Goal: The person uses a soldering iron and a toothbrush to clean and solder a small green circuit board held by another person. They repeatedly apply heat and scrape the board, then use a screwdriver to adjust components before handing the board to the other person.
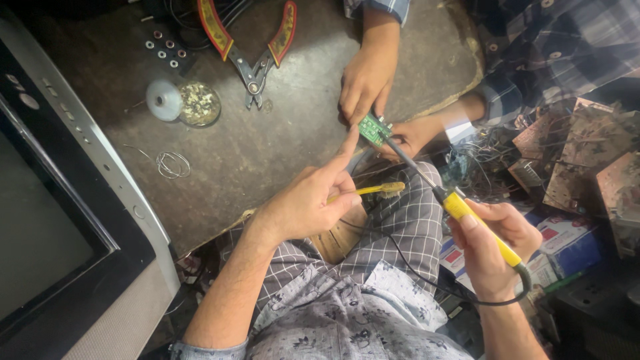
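Note:
My left hand (pixel 319 199) grips a yellow toothbrush (pixel 375 190) while its index finger points up and touches a small green circuit board (pixel 373 129). My right hand (pixel 492 243) is closed around the yellow handle of a soldering iron (pixel 479 223), whose dark tip reaches the board. Another person's two hands (pixel 365 79) hold the board from the far side, at the edge of the dark work surface (pixel 267 153).
Red-handled pliers (pixel 252 50), a small round tin of bits (pixel 199 103) with its lid, and a coil of solder wire (pixel 173 164) lie on the surface. A grey television (pixel 73 220) stands left. Old circuit boards (pixel 587 153) and boxes pile up right.

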